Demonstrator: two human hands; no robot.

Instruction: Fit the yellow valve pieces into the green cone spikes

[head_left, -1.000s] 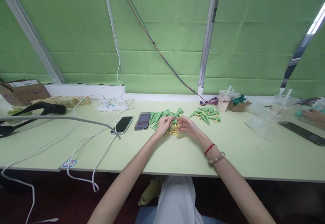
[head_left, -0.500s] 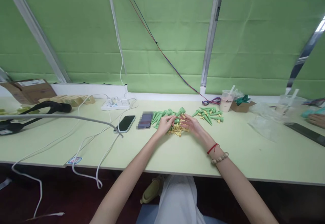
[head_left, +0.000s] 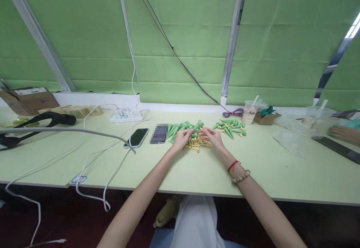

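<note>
My left hand [head_left: 182, 140] is closed around a green plastic watering spike [head_left: 198, 124], its wide end pointing up and right. At that end, my right hand [head_left: 214, 137] pinches a small yellow piece, partly hidden by the fingers. Below and between both hands lies a heap of small yellow plastic pieces [head_left: 194, 145]. More green spikes [head_left: 175, 128] are piled behind my left hand. Beyond my right hand sits another group of green spikes [head_left: 231, 127] with yellow pieces on them.
Two phones, a dark one [head_left: 138, 138] and a partly blurred one [head_left: 160, 133], lie to the left near a power strip [head_left: 126, 116] and white cables. Right are a drink cup [head_left: 249, 113], a small cardboard box [head_left: 266, 118], a plastic bag [head_left: 289, 139] and another person's hand [head_left: 344, 132].
My right fingers have drawn closer together at the wide end of the spike. The left hand keeps its hold, and the whole view has shifted slightly.
</note>
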